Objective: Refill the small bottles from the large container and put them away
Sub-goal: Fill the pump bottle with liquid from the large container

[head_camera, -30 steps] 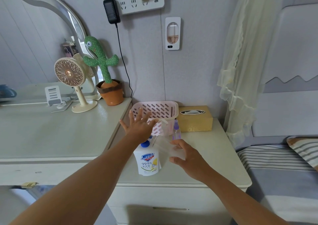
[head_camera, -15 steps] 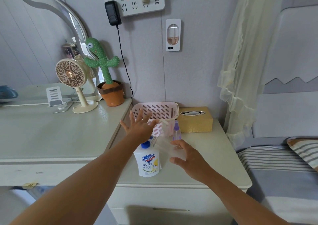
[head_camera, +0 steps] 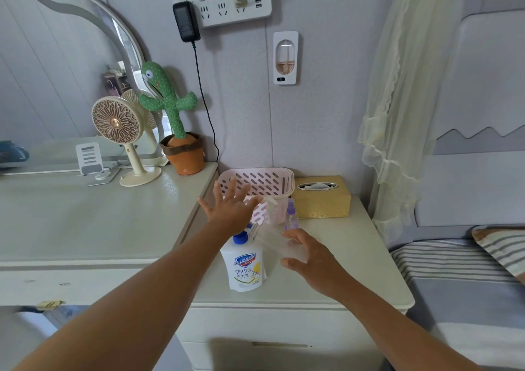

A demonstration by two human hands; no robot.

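A white Safeguard refill container (head_camera: 245, 268) with a blue cap stands near the front of the nightstand (head_camera: 355, 257). My left hand (head_camera: 229, 207) hovers just above and behind it, palm down, fingers spread, holding nothing. My right hand (head_camera: 309, 254) grips a clear small bottle (head_camera: 279, 243) that lies tilted, its neck pointing left toward the container's cap. A small purple spray bottle (head_camera: 291, 214) stands upright behind it, in front of a pink slotted basket (head_camera: 264, 182). Another clear bottle part shows against the basket's front.
A gold tissue box (head_camera: 322, 197) sits right of the basket. On the dresser (head_camera: 85, 223) to the left stand a cactus toy (head_camera: 176, 121), a desk fan (head_camera: 122, 140) and a phone stand (head_camera: 91, 160). A bed (head_camera: 454, 271) lies at the right.
Both hands keep nearly the same pose; only the view shifts slightly.
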